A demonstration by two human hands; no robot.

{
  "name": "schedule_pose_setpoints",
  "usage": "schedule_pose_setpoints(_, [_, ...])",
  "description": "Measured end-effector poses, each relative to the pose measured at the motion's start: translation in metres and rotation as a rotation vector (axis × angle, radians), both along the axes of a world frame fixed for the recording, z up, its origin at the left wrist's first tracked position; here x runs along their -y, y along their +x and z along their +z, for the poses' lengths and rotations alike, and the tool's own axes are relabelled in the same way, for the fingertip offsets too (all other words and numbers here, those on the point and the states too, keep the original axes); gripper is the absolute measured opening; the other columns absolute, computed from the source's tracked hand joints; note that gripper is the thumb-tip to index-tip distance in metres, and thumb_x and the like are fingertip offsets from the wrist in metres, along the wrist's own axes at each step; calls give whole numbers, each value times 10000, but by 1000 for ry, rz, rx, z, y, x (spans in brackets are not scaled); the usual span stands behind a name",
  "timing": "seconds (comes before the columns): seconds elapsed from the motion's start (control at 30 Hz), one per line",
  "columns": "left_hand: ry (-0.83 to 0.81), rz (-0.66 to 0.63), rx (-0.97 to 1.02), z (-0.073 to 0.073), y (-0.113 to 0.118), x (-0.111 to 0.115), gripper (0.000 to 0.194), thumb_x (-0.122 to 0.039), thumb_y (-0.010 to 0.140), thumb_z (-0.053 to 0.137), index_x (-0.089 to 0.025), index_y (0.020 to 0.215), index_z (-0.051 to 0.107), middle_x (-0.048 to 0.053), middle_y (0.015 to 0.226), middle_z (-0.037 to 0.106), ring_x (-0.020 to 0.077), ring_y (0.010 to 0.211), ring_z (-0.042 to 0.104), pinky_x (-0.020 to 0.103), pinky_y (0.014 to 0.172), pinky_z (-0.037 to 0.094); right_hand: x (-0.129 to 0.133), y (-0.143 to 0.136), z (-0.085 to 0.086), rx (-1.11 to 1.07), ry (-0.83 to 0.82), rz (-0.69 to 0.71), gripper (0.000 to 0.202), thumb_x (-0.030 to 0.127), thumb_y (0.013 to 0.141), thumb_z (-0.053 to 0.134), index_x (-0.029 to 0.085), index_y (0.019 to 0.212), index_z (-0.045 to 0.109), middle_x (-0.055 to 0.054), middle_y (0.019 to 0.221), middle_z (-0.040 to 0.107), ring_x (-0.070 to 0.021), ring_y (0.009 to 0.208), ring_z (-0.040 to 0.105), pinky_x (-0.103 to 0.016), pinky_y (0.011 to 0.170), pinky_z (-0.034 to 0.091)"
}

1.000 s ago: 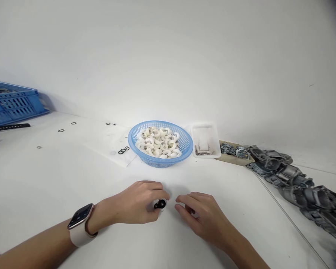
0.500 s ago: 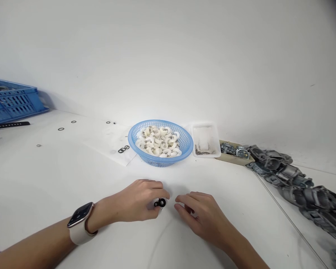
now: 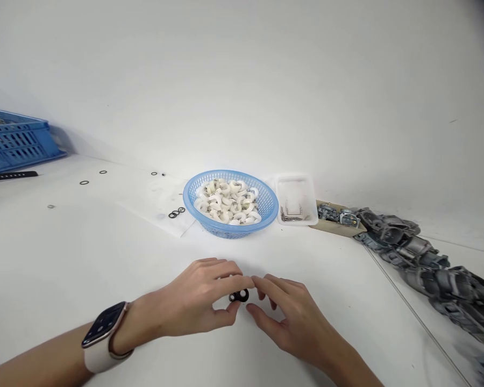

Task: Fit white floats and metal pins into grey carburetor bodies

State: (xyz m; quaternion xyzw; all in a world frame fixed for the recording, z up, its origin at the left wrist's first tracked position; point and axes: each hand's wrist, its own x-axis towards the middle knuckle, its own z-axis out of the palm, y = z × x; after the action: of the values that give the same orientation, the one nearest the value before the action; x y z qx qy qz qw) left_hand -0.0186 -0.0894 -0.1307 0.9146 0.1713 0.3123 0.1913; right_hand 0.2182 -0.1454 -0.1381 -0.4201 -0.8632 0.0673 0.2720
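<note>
A small black part with two round holes (image 3: pixel 239 295) sits in the fingers of my left hand (image 3: pixel 204 295), just above the white table. The thumb is under it and the index finger reaches over it. My right hand (image 3: pixel 288 314) is close by on the right, thumb and index finger apart, with nothing visible between them. The two index fingertips touch or nearly touch. Beyond the hands stands a blue mesh basket (image 3: pixel 230 232) heaped with white curved plastic pieces (image 3: pixel 228 201).
Right of the basket are a clear tray (image 3: pixel 296 185) of thin metal pins, a cardboard box (image 3: pixel 339 230) of metal parts, and a long pile of grey metal castings (image 3: pixel 423 258). Black rings (image 3: pixel 176 213) lie on the left, with a blue crate (image 3: pixel 20 142) further off.
My left hand has moved slightly right with the black part, closing the gap to my right hand. Its index finger now stretches further over the part. The view has shifted a little.
</note>
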Motion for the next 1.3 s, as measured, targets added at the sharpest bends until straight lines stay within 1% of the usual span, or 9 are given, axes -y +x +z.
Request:
schedule_pose_setpoints(0.1, [-267, 29, 68, 6, 1, 1, 437, -74, 839, 626, -286, 1221, 618, -29, 1024, 699, 124, 820, 597, 233, 725, 487, 3, -1, 0, -25, -25, -7, 312, 221, 947, 637, 217, 1250, 560, -3, 897, 677, -134, 621, 576, -262, 580, 467])
schedule_pose_setpoints(0.2, [-569, 84, 81, 10, 2, 0, 410, -120, 821, 664, -300, 1189, 641, -44, 966, 692, 111, 719, 535, 244, 671, 451, 4, -1, -1, -42, -4, -19, 337, 243, 950, 643, 239, 1272, 543, 16, 865, 662, -128, 599, 569, -273, 617, 495])
schedule_pose_setpoints(0.3, [-841, 56, 78, 13, 2, -4, 352, -180, 852, 666, -274, 1190, 640, -26, 945, 696, 115, 702, 549, 263, 667, 444, 3, -1, -1, -64, 65, -25, 318, 244, 956, 633, 231, 1261, 541, 23, 824, 642, -123, 582, 557, -270, 610, 493])
schedule_pose_setpoints(0.37, [-944, 30, 80, 13, 2, -7, 335, -212, 866, 672, -255, 1197, 636, -11, 930, 705, 130, 736, 574, 268, 673, 439, 3, -2, -1, -79, 113, -22, 297, 236, 957, 627, 220, 1241, 544, 25, 805, 640, -122, 581, 554, -266, 607, 489])
schedule_pose_setpoints(0.47, [-1030, 5, 74, 10, 3, -8, 342, -238, 874, 683, -243, 1211, 625, 1, 909, 718, 153, 794, 602, 277, 703, 439, 4, -4, 0, -96, 171, -3, 253, 224, 957, 626, 207, 1199, 555, 23, 785, 646, -123, 588, 558, -254, 590, 471])
schedule_pose_setpoints(0.6, [-1089, -1, 61, 5, 5, -8, 345, -248, 867, 691, -240, 1205, 619, 4, 921, 713, 153, 784, 602, 279, 698, 440, 4, -7, 0, -108, 196, 36, 203, 201, 956, 628, 199, 1149, 563, 11, 796, 657, -113, 572, 538, -241, 572, 455])
schedule_pose_setpoints(0.77, [-1048, 30, 53, 8, 7, -7, 345, -232, 840, 700, -238, 1178, 629, -17, 903, 677, 122, 699, 554, 264, 648, 407, 6, -10, -1, -95, 176, 50, 128, 126, 954, 605, 213, 1041, 572, 21, 753, 622, -112, 571, 514, -227, 548, 409])
schedule_pose_setpoints(1.0, [-1003, 57, 19, 12, 6, -3, 341, -202, 834, 678, -246, 1169, 637, -19, 938, 668, 115, 694, 513, 270, 679, 433, 9, -12, -2, -65, 170, 64, 112, 111, 956, 596, 210, 1009, 594, 32, 742, 613, -111, 572, 494, -242, 576, 402])
schedule_pose_setpoints(1.3, [-956, 59, -6, 11, 8, -2, 390, -188, 797, 661, -241, 1183, 638, -14, 902, 681, 119, 686, 510, 263, 674, 450, 10, -14, -3, -51, 167, 62, 158, 99, 986, 522, 215, 898, 584, 35, 671, 569, -110, 543, 465, -235, 569, 375])
